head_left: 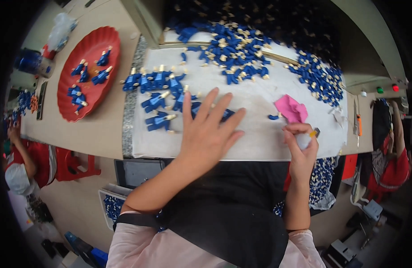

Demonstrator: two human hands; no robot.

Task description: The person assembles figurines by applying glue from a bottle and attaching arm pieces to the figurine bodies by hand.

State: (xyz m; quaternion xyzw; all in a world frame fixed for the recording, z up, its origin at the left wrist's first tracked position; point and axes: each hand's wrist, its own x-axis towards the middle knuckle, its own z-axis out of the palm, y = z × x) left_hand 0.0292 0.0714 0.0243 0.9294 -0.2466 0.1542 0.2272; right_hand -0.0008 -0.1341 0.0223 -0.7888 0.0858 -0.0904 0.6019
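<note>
My left hand [208,129] is spread with its fingers apart, reaching over the right part of a group of small blue toy figures [159,80] on the white sheet [255,143]. Some figures are partly hidden under its fingers; I cannot tell whether it touches them. My right hand [302,154] is closed around a small white bottle [304,141] with a yellow and dark tip. Just beyond that hand lies a crumpled pink cloth [291,108]. Beside the cloth sits a single blue figure arm [273,117].
Loose blue-and-cream parts form a pile [237,49] at the back. A red scalloped tray [109,44] with several figures stands left. A screwdriver [359,124] lies right. Bins of parts [108,191] stand below the bench. Co-workers [29,165] sit at both sides.
</note>
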